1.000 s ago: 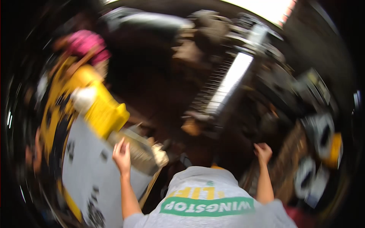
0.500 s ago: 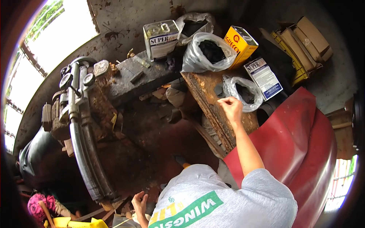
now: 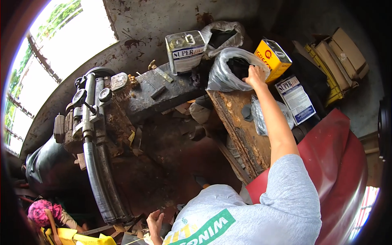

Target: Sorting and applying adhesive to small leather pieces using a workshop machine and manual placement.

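Note:
My right arm reaches forward to a clear plastic bag (image 3: pixel 220 75) stuffed with black material (image 3: pixel 238 65). My right hand (image 3: pixel 256 76) is at the right side of the bag's mouth, fingers bent inward over it; what they pinch there is too small to make out. Low in the picture, beside my grey shirt, my left hand (image 3: pixel 155 222) hangs with loosely curled fingers apart and nothing visible in them. Under my right forearm lies a smaller plastic bag (image 3: pixel 261 116), partly covered by the arm. A dark flat piece (image 3: pixel 247 112) rests beside it on the worn wooden table (image 3: pixel 230 104).
A yellow can (image 3: pixel 272 61) and white-labelled tins (image 3: pixel 296 100) stand behind the bags. Red sheeting (image 3: pixel 322 151) drapes at right. A heavy machine with metal tubes (image 3: pixel 96 175) stands left, next to a dark bench (image 3: pixel 143 96) holding a hammer (image 3: pixel 157 90). Another person (image 3: pixel 45 214) is lower left.
My right hand has moved forward from above the smaller bag to the mouth of the larger bag. My left hand stays low. The whole view has shifted slightly.

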### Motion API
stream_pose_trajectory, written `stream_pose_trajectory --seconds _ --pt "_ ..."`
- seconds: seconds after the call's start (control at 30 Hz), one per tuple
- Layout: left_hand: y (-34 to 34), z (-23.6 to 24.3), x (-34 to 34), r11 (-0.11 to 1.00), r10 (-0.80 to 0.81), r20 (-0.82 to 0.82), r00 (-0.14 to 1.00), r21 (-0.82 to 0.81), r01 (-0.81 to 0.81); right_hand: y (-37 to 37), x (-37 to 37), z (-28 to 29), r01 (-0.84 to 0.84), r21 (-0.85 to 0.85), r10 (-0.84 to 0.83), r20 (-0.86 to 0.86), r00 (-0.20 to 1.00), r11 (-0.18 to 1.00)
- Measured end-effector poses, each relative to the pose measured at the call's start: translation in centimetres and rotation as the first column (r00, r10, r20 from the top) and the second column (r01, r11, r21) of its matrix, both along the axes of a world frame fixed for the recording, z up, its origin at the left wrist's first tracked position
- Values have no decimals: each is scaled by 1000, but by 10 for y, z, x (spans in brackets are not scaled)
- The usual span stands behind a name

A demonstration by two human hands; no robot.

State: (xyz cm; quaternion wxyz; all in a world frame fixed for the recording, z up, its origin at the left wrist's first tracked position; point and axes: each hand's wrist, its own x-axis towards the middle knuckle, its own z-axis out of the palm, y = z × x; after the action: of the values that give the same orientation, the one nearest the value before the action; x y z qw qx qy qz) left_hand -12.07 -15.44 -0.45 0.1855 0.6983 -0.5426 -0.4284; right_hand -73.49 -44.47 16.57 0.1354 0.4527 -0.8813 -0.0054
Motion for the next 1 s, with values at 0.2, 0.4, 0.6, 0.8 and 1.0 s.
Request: stream_pose_trajectory --seconds 0.2,0.4,0.6,0.8,1.0 --pt "26 -14 0 996 64 49 997 63 -67 2 -29 14 -263 150 247 115 962 953" --pt "21 -8 -10 992 81 72 994 88 -87 18 -49 19 -482 78 440 302 846 873" --pt "-2 7 -20 995 59 22 998 74 -60 28 -54 17 -535 25 524 162 836 845" --pt "8 2 -14 999 18 28 999 34 -19 14 -55 -1 -620 -30 620 97 779 784" --pt "0 3 -25 993 -78 32 996 -83 81 21 -101 -7 -673 -188 693 75 717 716"
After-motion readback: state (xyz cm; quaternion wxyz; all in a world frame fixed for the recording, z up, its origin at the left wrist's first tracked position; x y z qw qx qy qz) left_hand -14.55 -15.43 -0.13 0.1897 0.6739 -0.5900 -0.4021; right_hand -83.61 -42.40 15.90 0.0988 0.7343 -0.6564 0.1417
